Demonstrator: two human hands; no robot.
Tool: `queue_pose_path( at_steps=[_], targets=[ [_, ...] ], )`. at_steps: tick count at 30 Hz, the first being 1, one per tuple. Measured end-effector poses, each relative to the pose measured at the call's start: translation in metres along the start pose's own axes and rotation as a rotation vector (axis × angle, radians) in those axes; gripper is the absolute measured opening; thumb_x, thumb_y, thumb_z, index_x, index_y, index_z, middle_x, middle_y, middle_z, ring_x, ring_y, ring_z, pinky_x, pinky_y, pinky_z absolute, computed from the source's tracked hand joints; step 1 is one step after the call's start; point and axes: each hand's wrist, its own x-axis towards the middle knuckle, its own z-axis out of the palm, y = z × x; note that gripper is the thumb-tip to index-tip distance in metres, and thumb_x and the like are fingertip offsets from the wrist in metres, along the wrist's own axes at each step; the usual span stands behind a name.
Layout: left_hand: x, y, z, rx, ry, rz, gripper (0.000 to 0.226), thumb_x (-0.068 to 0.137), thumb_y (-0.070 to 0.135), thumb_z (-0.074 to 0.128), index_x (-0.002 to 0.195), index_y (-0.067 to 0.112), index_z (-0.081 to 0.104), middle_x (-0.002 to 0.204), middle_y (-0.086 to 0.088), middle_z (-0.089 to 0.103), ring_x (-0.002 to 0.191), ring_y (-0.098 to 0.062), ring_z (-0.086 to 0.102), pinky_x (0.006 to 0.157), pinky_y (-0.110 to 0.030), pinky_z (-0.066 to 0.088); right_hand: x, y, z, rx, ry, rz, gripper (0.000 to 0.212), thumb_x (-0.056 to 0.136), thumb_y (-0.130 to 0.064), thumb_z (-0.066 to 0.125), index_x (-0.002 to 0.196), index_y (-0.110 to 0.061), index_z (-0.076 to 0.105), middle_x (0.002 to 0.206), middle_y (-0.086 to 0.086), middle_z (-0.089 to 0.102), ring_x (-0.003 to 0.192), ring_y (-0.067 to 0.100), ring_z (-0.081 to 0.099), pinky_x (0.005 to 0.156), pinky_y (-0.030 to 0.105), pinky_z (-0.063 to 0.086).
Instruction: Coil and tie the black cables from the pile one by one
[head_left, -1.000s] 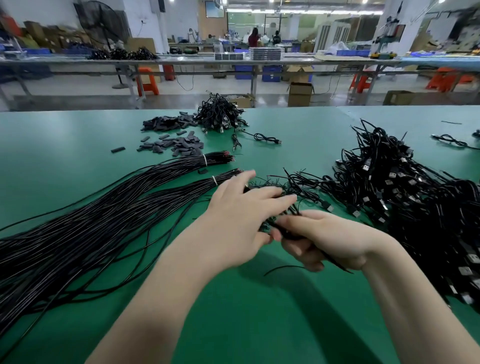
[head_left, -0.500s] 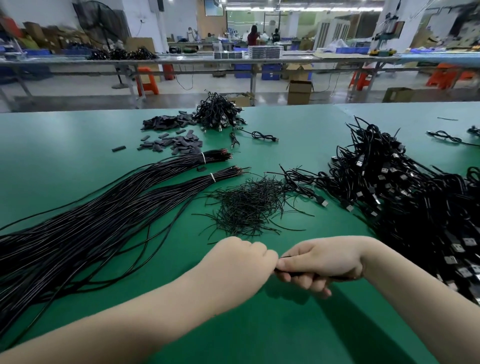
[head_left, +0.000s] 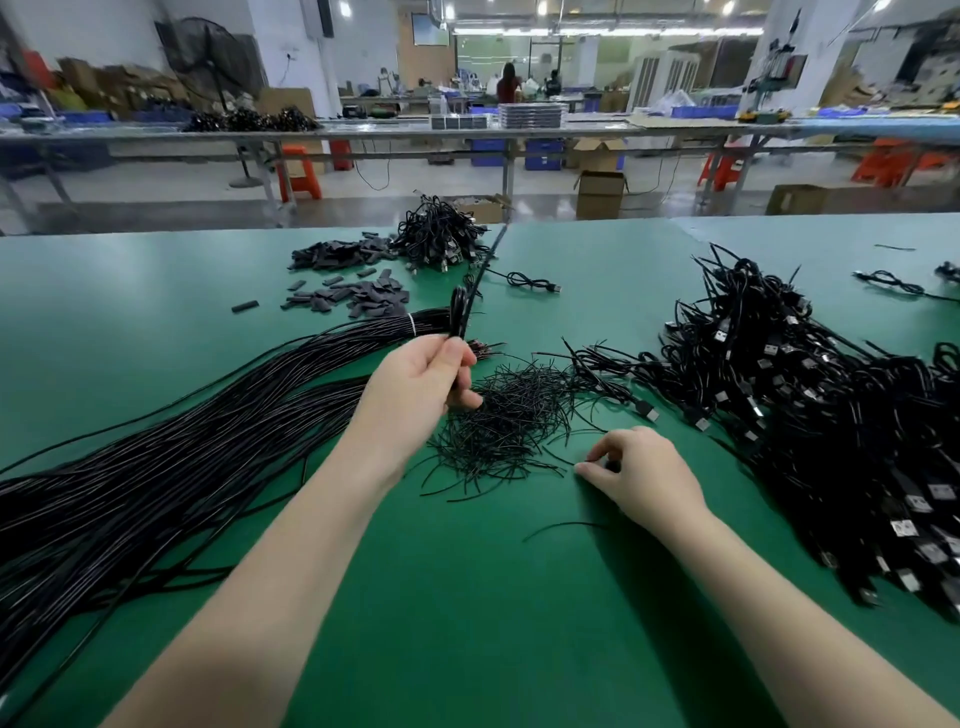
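My left hand (head_left: 421, 384) is raised above the green table (head_left: 467, 623) and grips a small coiled black cable (head_left: 458, 317) upright, its loose tail slanting up and away. My right hand (head_left: 641, 475) is low on the table at the near right edge of a heap of thin black tie wires (head_left: 509, 421). Its thumb and forefinger pinch the end of one tie wire. Long straight black cables (head_left: 156, 467) lie in bundles on the left. On the right is a large pile of black cables with USB plugs (head_left: 831, 415).
A smaller heap of coiled cables (head_left: 436, 239) lies at the table's far side, beside scattered flat dark pieces (head_left: 358, 301). One single coiled cable (head_left: 530, 283) lies behind the tie wires. A loose tie wire (head_left: 566, 525) lies near my right wrist. Workbenches, boxes and people stand far behind.
My hands have parted. The left hand rose up and to the left with the coiled cable. The right hand let go of it and moved to the edge of the tie-wire heap.
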Motion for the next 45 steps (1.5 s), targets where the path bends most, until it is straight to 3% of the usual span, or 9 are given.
queue_pose_path(
  at_steps=[8,14,18,23,26,31,35,40,45],
  targets=[
    [0.004,0.004,0.009,-0.125,-0.038,-0.051,0.026,0.103,0.026,0.042,0.088,0.02,0.062,0.07,0.012,0.06,0.068,-0.005,0.067,0.064,-0.023,0.046,0.002,-0.011,-0.005,-0.214,0.017,-0.161,0.025,0.099,-0.035,0.048,0.104,-0.015,0.061,0.105,0.003,0.062,0.1,0.023,0.053,0.082,0.034,0.046],
    [0.001,0.006,0.008,0.195,-0.064,0.071,0.024,0.101,0.026,0.046,0.086,0.026,0.064,0.072,0.012,0.06,0.064,0.0,0.066,0.073,-0.022,0.05,-0.009,-0.064,-0.062,0.217,0.195,-0.408,0.006,0.086,-0.023,0.071,0.09,-0.026,0.074,0.074,-0.024,0.061,0.07,-0.008,0.059,0.069,0.005,0.045],
    [-0.004,0.007,0.015,0.294,-0.065,0.097,0.025,0.1,0.027,0.048,0.078,0.031,0.06,0.068,0.012,0.06,0.06,0.002,0.064,0.058,-0.01,0.041,-0.021,-0.09,-0.08,0.248,0.256,-0.521,0.009,0.085,-0.021,0.073,0.092,-0.026,0.073,0.078,-0.013,0.067,0.071,0.003,0.061,0.071,0.016,0.048],
    [-0.01,0.013,0.019,0.502,-0.017,0.115,0.031,0.099,0.037,0.046,0.074,0.022,0.056,0.065,0.002,0.066,0.049,-0.004,0.053,0.05,-0.031,0.042,-0.024,-0.097,-0.078,0.183,0.25,-0.6,0.008,0.09,-0.014,0.067,0.096,-0.018,0.068,0.081,-0.002,0.066,0.072,0.011,0.056,0.072,0.028,0.046],
    [-0.014,0.016,0.024,0.675,-0.037,0.122,0.03,0.101,0.043,0.041,0.084,0.022,0.054,0.076,0.0,0.064,0.072,-0.023,0.062,0.06,-0.037,0.049,-0.022,-0.097,-0.08,0.163,0.234,-0.626,0.007,0.089,-0.013,0.066,0.093,-0.018,0.069,0.078,-0.005,0.065,0.067,0.0,0.052,0.067,0.022,0.043],
    [-0.015,0.016,0.034,1.014,0.016,0.18,0.032,0.103,0.043,0.032,0.104,0.019,0.054,0.086,0.002,0.055,0.088,-0.029,0.059,0.063,-0.033,0.034,-0.021,-0.094,-0.076,0.262,0.209,-0.592,0.01,0.087,-0.014,0.069,0.085,-0.024,0.069,0.069,-0.012,0.065,0.062,-0.002,0.054,0.061,0.011,0.041],
    [-0.017,0.016,0.033,1.15,0.025,0.306,0.024,0.103,0.042,0.031,0.089,0.024,0.038,0.071,0.008,0.031,0.069,-0.024,0.044,0.059,-0.032,0.02,-0.018,-0.091,-0.073,0.447,0.157,-0.495,0.019,0.086,-0.016,0.07,0.078,-0.033,0.066,0.066,-0.01,0.066,0.06,0.01,0.06,0.061,0.022,0.051],
    [-0.019,0.016,0.026,1.262,0.055,0.372,0.026,0.103,0.039,0.029,0.09,0.024,0.046,0.076,0.006,0.04,0.049,-0.014,0.018,0.048,-0.029,0.008,-0.017,-0.086,-0.079,0.412,0.123,-0.46,0.012,0.077,-0.027,0.08,0.088,-0.027,0.076,0.073,-0.01,0.07,0.067,0.006,0.063,0.065,0.012,0.049],
    [-0.019,0.02,0.023,1.299,0.008,0.381,0.029,0.102,0.044,0.026,0.093,0.026,0.047,0.079,0.006,0.047,0.053,-0.018,0.025,0.053,-0.034,0.014,-0.021,-0.082,-0.089,0.285,0.185,-0.56,0.003,0.08,-0.029,0.076,0.08,-0.027,0.077,0.071,-0.015,0.064,0.071,0.001,0.055,0.062,0.009,0.04]
  ],
)
